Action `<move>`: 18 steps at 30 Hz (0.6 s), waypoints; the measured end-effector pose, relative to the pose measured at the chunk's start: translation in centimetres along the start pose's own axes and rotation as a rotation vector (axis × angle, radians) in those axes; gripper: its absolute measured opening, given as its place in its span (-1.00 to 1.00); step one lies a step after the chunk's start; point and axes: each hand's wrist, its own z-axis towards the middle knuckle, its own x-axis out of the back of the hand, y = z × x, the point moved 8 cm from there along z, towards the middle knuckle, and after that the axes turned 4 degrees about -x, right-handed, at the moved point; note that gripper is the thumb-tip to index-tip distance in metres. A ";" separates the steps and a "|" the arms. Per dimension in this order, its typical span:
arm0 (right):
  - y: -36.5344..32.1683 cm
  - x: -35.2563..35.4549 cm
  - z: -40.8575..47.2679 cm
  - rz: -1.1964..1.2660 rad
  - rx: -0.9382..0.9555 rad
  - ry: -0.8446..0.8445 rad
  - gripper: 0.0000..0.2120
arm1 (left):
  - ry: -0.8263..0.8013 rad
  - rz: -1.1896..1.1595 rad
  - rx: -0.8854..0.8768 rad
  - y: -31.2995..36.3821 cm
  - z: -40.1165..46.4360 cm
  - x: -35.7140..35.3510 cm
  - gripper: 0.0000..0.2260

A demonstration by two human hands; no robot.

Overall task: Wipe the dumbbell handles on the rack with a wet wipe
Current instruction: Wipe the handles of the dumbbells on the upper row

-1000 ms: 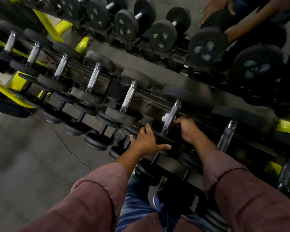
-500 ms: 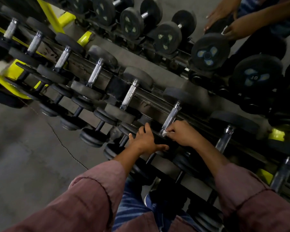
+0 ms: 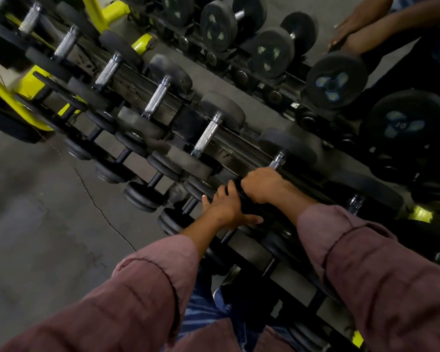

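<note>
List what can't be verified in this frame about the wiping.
- Wet wipe: not visible in the head view; the right hand curls over the dumbbell handle and would cover it.
- Handle: mostly hidden under that hand.
- Left hand: rests on the dark weights; contact underneath unclear.
- Upper-left rack: motion-blurred.

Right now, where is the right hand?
In the head view, the right hand grips a dumbbell handle on the middle rack row, just right of the left hand.
</note>
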 end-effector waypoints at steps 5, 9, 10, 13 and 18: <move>0.0 -0.4 -0.2 0.071 0.039 0.079 -0.85 | 0.020 -0.015 -0.017 -0.1 0.1 0.0 0.21; 1.8 -3.3 -3.6 0.574 0.028 0.331 -0.72 | 0.029 -0.007 -0.034 -0.1 0.1 -0.1 0.21; 2.3 -4.2 -4.6 0.701 0.032 0.381 -0.69 | 0.029 -0.005 -0.036 -0.1 0.2 -0.1 0.21; 3.7 -7.3 -5.7 0.897 -0.071 0.394 -0.67 | 0.026 -0.008 -0.036 -0.3 0.2 -0.1 0.21; 4.7 -9.8 -4.9 1.195 -0.292 0.285 -0.81 | 0.012 0.005 -0.030 -0.2 0.1 0.0 0.20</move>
